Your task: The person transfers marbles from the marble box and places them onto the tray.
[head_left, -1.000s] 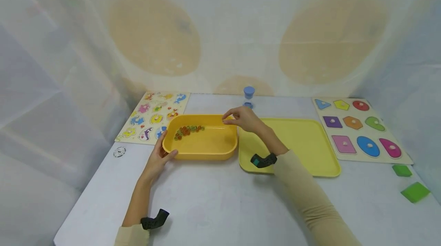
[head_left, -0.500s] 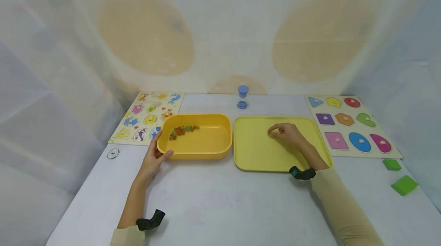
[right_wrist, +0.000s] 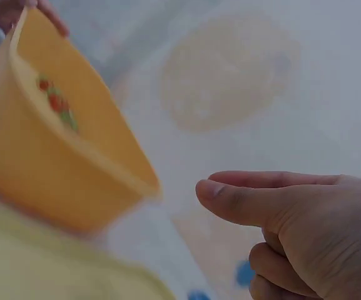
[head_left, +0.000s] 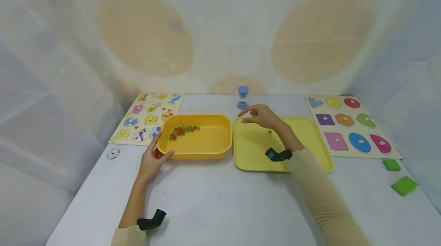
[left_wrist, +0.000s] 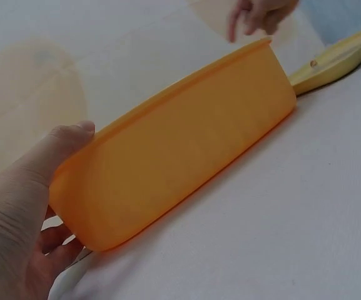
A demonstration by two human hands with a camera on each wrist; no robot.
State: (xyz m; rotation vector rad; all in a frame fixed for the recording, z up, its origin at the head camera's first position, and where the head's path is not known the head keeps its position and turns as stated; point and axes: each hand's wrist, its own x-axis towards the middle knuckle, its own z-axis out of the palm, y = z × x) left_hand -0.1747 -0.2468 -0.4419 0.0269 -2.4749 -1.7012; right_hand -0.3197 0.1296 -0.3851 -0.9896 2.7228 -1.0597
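Observation:
An orange-yellow plastic bin (head_left: 193, 155) holds several red and green glass marbles (head_left: 180, 131) toward its left back part. My left hand (head_left: 151, 163) grips the bin's left front corner, the thumb (left_wrist: 74, 134) over the rim and the other fingers around the side. On the flat yellow tray (head_left: 255, 162) to the right lies a single small marble (head_left: 270, 131). My right hand (head_left: 263, 117) hovers over the tray's back left part. Its thumb and index finger stand apart in the head view, with nothing seen between them.
A blue sand timer (head_left: 242, 96) stands behind the tray. An animal puzzle board (head_left: 146, 118) lies at the left, a shape puzzle board (head_left: 351, 125) at the right. Two green blocks (head_left: 404, 185) sit near the right edge, a round chip (head_left: 113, 153) at the left.
The right hand went from above the bin to the tray, let go of a marble there, and has moved back left toward the bin. The left hand keeps its hold.

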